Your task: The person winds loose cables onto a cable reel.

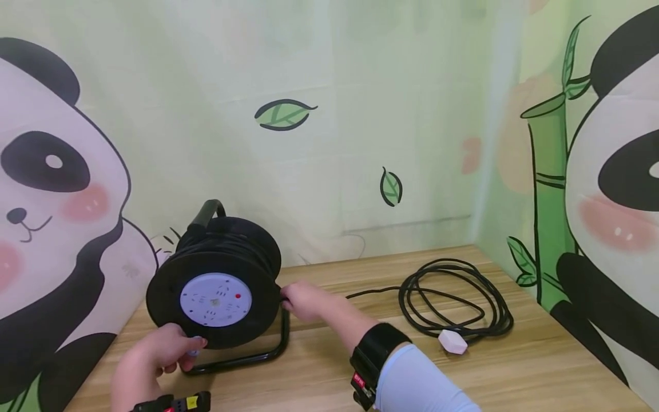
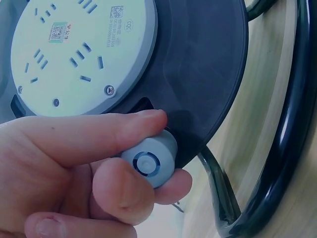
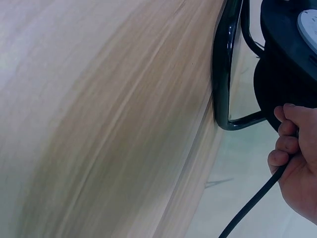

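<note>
A black cable reel [image 1: 165, 292] stands upright on its tube stand at the left of the table, with a pale socket plate [image 1: 215, 300] on its front. My left hand [image 1: 163, 347] pinches the reel's grey crank knob [image 2: 150, 157] near the lower edge of the disc, thumb and fingers around it. At the reel's right side, my right hand [image 1: 307, 300] grips the black cable [image 3: 255, 201], fingers curled round it. From that hand the cable runs right to a loose coil [image 1: 407, 297], where a white plug [image 1: 453, 341] lies at the front.
The wooden table [image 1: 319, 366] meets a pale green curtain [image 1: 329, 189] printed with pandas and leaves. A black carry handle [image 1: 206, 214] rises at the top of the reel. The stand's tube [image 1: 242, 361] reaches forward along the tabletop.
</note>
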### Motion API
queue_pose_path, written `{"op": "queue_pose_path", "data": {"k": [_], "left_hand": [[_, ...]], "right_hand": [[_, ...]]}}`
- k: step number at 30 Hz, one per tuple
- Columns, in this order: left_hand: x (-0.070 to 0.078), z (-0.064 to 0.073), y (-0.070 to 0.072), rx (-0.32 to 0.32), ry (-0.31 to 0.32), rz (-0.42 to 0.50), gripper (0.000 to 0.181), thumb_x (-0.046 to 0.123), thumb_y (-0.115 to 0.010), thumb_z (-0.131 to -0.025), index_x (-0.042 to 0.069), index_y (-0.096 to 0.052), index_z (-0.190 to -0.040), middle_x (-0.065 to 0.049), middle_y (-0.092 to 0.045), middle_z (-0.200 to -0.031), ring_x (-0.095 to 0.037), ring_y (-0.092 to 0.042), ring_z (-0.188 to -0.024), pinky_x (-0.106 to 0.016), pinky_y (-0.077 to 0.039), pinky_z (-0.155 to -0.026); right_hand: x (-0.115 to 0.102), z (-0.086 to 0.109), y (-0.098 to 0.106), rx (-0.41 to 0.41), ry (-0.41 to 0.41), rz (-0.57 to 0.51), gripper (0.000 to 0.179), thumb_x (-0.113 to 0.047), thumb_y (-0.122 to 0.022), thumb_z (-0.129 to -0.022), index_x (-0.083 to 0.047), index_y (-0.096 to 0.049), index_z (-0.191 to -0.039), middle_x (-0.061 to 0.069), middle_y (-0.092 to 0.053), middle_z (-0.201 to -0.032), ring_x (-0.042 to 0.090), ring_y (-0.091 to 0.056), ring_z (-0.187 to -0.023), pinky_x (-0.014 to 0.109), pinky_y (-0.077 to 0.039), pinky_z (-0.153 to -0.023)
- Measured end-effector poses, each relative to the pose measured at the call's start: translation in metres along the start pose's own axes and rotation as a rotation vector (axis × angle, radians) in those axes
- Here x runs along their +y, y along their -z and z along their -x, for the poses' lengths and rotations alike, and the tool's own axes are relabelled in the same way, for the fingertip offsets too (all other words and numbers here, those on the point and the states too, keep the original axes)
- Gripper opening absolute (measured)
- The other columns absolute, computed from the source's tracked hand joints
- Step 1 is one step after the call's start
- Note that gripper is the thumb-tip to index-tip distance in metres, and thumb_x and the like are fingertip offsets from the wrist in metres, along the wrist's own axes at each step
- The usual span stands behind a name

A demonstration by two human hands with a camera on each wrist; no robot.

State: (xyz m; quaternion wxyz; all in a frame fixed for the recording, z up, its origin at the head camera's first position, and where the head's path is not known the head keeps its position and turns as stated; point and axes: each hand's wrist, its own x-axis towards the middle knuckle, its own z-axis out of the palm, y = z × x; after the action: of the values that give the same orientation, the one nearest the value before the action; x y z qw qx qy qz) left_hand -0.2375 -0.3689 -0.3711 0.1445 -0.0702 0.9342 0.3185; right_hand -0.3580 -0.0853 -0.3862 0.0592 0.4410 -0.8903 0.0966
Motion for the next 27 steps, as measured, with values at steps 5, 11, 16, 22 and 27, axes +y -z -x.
{"op": "queue_pose_path", "data": {"k": [5, 11, 16, 22, 27], "left_hand": [[0.004, -0.001, 0.001, -0.007, 0.001, -0.012, 0.040, 0.032, -0.060, -0.092, 0.004, -0.063, -0.063, -0.002, -0.051, -0.054, -0.013, -0.035, -0.046, -0.027, -0.029, -0.049], [0.000, -0.002, 0.000, -0.012, 0.003, -0.001, 0.042, 0.034, -0.060, -0.092, 0.005, -0.062, -0.062, -0.001, -0.050, -0.054, -0.013, -0.036, -0.047, -0.027, -0.029, -0.050], [-0.001, -0.001, -0.002, -0.011, -0.003, 0.010, 0.043, 0.034, -0.061, -0.092, 0.004, -0.062, -0.061, -0.001, -0.047, -0.052, -0.013, -0.035, -0.045, -0.026, -0.026, -0.046], [-0.001, -0.002, -0.002, -0.014, 0.005, 0.020, 0.042, 0.032, -0.059, -0.093, 0.005, -0.062, -0.061, -0.001, -0.047, -0.052, -0.013, -0.036, -0.046, -0.026, -0.025, -0.045], [-0.002, -0.004, -0.002, -0.020, 0.008, 0.026, 0.042, 0.031, -0.059, -0.094, 0.004, -0.062, -0.062, -0.002, -0.050, -0.054, -0.014, -0.037, -0.047, -0.026, -0.025, -0.047]], "right_hand": [[0.006, 0.004, 0.002, 0.002, -0.007, -0.042, 0.013, -0.017, -0.057, -0.096, -0.013, -0.062, -0.085, -0.006, -0.056, -0.075, 0.008, -0.054, -0.073, 0.025, -0.047, -0.071], [0.017, 0.012, 0.005, -0.002, -0.041, -0.106, 0.020, -0.021, -0.058, -0.097, -0.014, -0.058, -0.078, -0.007, -0.051, -0.067, 0.008, -0.049, -0.062, 0.022, -0.042, -0.059], [0.032, 0.026, 0.018, -0.013, -0.076, -0.147, 0.030, -0.028, -0.058, -0.097, -0.016, -0.054, -0.070, -0.007, -0.047, -0.059, 0.006, -0.045, -0.052, 0.021, -0.038, -0.049], [0.060, 0.045, 0.033, 0.021, -0.119, -0.119, 0.041, -0.040, -0.057, -0.096, -0.018, -0.047, -0.063, -0.008, -0.040, -0.055, 0.006, -0.039, -0.048, 0.022, -0.034, -0.047], [0.078, 0.061, 0.048, 0.039, -0.128, -0.091, 0.040, -0.044, -0.060, -0.093, -0.019, -0.048, -0.065, -0.008, -0.042, -0.058, 0.008, -0.040, -0.051, 0.024, -0.035, -0.050]]}}
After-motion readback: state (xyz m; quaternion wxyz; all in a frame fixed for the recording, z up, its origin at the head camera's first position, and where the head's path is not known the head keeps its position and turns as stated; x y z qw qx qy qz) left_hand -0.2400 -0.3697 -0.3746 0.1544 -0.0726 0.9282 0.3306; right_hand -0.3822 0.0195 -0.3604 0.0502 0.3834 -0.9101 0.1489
